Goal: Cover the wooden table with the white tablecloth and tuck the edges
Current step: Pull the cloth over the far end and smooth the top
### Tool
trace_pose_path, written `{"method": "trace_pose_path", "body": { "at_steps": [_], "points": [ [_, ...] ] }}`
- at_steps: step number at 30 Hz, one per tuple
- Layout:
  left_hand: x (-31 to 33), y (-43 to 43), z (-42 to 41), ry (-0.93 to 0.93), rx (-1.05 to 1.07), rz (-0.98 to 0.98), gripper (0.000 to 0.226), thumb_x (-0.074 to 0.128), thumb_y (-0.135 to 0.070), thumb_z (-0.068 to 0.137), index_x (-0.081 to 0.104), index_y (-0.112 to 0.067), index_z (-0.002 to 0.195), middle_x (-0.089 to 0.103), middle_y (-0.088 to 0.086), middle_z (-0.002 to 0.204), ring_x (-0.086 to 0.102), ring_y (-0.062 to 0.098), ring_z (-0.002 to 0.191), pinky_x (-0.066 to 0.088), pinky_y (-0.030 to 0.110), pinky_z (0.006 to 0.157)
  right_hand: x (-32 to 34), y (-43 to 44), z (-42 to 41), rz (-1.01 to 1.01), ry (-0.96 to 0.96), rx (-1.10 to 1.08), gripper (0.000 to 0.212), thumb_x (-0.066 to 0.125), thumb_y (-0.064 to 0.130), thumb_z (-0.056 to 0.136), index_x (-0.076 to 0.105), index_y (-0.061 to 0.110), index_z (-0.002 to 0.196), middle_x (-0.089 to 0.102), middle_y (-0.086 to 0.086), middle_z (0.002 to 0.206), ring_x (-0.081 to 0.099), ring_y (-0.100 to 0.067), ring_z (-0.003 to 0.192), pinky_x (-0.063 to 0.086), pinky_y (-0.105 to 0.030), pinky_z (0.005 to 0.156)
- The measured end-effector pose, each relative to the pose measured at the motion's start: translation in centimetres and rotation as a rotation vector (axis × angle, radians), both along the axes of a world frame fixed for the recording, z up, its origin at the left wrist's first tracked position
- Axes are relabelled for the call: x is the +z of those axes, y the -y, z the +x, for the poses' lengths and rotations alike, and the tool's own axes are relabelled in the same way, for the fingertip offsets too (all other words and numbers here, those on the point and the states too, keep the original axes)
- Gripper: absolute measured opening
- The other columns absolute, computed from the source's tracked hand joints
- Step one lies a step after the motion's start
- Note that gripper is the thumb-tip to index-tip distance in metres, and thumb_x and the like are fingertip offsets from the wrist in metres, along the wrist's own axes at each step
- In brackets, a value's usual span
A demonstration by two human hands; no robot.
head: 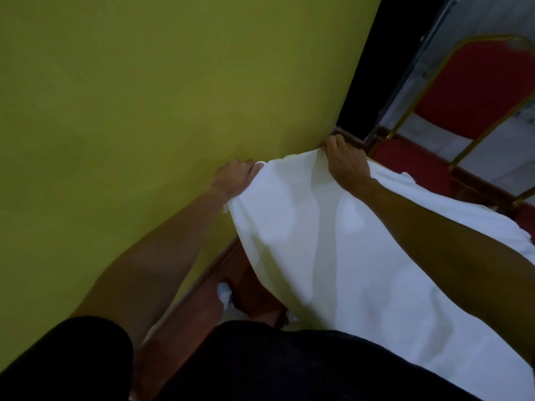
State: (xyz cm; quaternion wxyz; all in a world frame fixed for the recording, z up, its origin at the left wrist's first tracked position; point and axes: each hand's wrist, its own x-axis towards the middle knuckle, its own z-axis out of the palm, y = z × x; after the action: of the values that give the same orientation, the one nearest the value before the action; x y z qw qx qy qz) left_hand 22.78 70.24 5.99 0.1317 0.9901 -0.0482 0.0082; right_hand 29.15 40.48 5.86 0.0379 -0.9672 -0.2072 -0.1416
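Against the yellow-green wall (144,96), item one: white tablecloth (333,241), draped over the worktop and hanging in loose folds off its near end. My left hand (234,176) is clamped on the cloth's far left corner, fingers curled into the fabric right at the wall. My right hand (346,163) is clenched on the far edge of the same cloth, knuckles up, just beside the dark wooden corner of the worktop (351,140). The two hands sit apart, with a sagging span of cloth between them.

Item two: brown wooden rail (208,273), exposed below the cloth's left side.

Item three: red chair (477,82) with a gold frame, at the right beyond the worktop.

Item four: my dark clothing (260,363), across the bottom of the view.
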Motion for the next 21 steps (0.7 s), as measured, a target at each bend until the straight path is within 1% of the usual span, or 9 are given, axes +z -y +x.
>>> {"method": "trace_pose_path", "body": {
  "at_steps": [6, 9, 11, 13, 15, 17, 18, 19, 21],
  "points": [
    [0.7, 0.0, 3.2, -0.067, -0.115, -0.028, 0.052, 0.033, -0.05, 0.106, 0.064, -0.009, 0.098, 0.067, 0.024, 0.09, 0.064, 0.043, 0.085, 0.051, 0.046, 0.071, 0.6, 0.0, -1.1, 0.021, -0.09, -0.181, 0.015, 0.045, 0.006, 0.099, 0.052, 0.007, 0.112, 0.057, -0.018, 0.104, 0.063, -0.041, 0.073, 0.046, -0.044, 0.053],
    [-0.4, 0.4, 3.4, -0.092, -0.219, -0.02, 0.05, 0.032, -0.046, 0.108, 0.067, -0.01, 0.103, 0.07, 0.022, 0.095, 0.065, 0.042, 0.089, 0.045, 0.041, 0.069, -0.1, 0.0, -2.8, 0.045, -0.184, -0.255, 0.015, 0.04, 0.012, 0.101, 0.049, 0.009, 0.113, 0.055, -0.018, 0.11, 0.061, -0.041, 0.08, 0.049, -0.049, 0.063],
    [-1.6, 0.5, 3.1, -0.117, -0.279, -0.025, 0.05, 0.032, -0.045, 0.108, 0.069, -0.012, 0.106, 0.071, 0.019, 0.097, 0.065, 0.041, 0.091, 0.04, 0.038, 0.067, -1.0, -0.1, -4.4, 0.02, -0.247, -0.307, 0.016, 0.041, 0.013, 0.103, 0.048, 0.009, 0.115, 0.053, -0.018, 0.111, 0.06, -0.041, 0.081, 0.048, -0.048, 0.064],
    [-2.6, 0.4, 2.7, -0.158, -0.313, -0.011, 0.051, 0.03, -0.048, 0.107, 0.069, -0.014, 0.11, 0.071, 0.015, 0.1, 0.065, 0.039, 0.094, 0.046, 0.039, 0.072, -1.9, -0.3, -6.3, 0.015, -0.297, -0.369, 0.019, 0.043, 0.014, 0.103, 0.048, 0.007, 0.119, 0.052, -0.019, 0.112, 0.059, -0.041, 0.083, 0.043, -0.043, 0.063],
    [-3.5, -0.1, 2.3, -0.213, -0.367, -0.011, 0.053, 0.029, -0.049, 0.107, 0.068, -0.012, 0.11, 0.069, 0.013, 0.096, 0.065, 0.038, 0.091, 0.052, 0.046, 0.078, -3.1, -0.7, -8.2, 0.021, -0.362, -0.412, 0.02, 0.044, 0.017, 0.104, 0.048, 0.006, 0.119, 0.055, -0.021, 0.113, 0.06, -0.041, 0.084, 0.046, -0.043, 0.067],
    [-4.4, -0.6, 1.7, -0.233, -0.426, -0.062, 0.046, 0.04, -0.042, 0.107, 0.065, -0.004, 0.101, 0.065, 0.015, 0.086, 0.064, 0.039, 0.085, 0.048, 0.046, 0.071, -4.4, -0.8, -9.6, -0.014, -0.487, -0.47, 0.024, 0.041, 0.025, 0.106, 0.051, 0.006, 0.118, 0.062, -0.022, 0.114, 0.062, -0.041, 0.089, 0.053, -0.047, 0.077],
    [-4.9, -0.9, 1.5, -0.234, -0.436, -0.083, 0.041, 0.045, -0.038, 0.106, 0.064, -0.002, 0.097, 0.065, 0.017, 0.085, 0.063, 0.04, 0.083, 0.042, 0.043, 0.066, -4.9, -0.8, -10.2, -0.043, -0.587, -0.51, 0.031, 0.04, 0.032, 0.107, 0.054, 0.007, 0.118, 0.064, -0.021, 0.116, 0.064, -0.04, 0.096, 0.053, -0.047, 0.083],
    [-5.4, -1.3, 1.5, -0.246, -0.439, -0.092, 0.039, 0.049, -0.038, 0.105, 0.062, -0.002, 0.096, 0.067, 0.019, 0.088, 0.063, 0.039, 0.083, 0.037, 0.039, 0.064, -5.3, -0.8, -10.7, -0.061, -0.699, -0.546, 0.037, 0.039, 0.039, 0.107, 0.058, 0.009, 0.12, 0.065, -0.018, 0.12, 0.063, -0.038, 0.105, 0.051, -0.046, 0.089],
    [-6.3, -1.7, 1.7, -0.283, -0.468, -0.09, 0.036, 0.051, -0.039, 0.103, 0.061, -0.005, 0.102, 0.067, 0.018, 0.098, 0.063, 0.037, 0.09, 0.035, 0.035, 0.068, -6.1, -0.8, -11.9, -0.037, -0.892, -0.576, 0.047, 0.041, 0.051, 0.105, 0.063, 0.014, 0.123, 0.063, -0.012, 0.13, 0.057, -0.033, 0.121, 0.047, -0.044, 0.098]
  ]
}}
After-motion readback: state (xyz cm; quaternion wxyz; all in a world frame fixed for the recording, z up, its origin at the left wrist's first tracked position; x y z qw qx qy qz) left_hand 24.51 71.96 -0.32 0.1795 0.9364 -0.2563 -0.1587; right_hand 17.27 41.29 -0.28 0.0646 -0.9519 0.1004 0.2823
